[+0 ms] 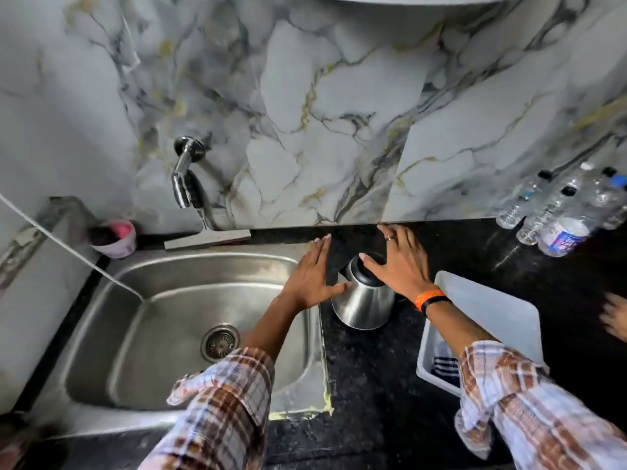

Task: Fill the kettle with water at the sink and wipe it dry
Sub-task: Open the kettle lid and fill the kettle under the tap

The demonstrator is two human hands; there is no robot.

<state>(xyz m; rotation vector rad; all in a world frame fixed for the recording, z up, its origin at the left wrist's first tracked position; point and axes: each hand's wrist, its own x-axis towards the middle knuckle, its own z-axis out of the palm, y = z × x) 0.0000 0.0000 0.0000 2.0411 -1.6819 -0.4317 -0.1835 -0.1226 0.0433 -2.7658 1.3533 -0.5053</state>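
Observation:
A steel kettle (364,305) with a black lid stands on the black counter just right of the steel sink (163,334). My left hand (314,276) is spread flat with fingers apart, its thumb touching the kettle's left side near the spout. My right hand (398,262), also with fingers spread, hovers over the kettle's lid and hides part of the top. Neither hand grips anything. A chrome tap (186,176) juts from the marble wall above the sink's back edge. No water runs from it.
A white plastic tray (498,313) lies right of the kettle with a dark striped thing inside. Several clear plastic bottles (559,215) stand at the back right. A pink cup (113,237) sits behind the sink's left corner. Another person's hand (615,317) shows at the right edge.

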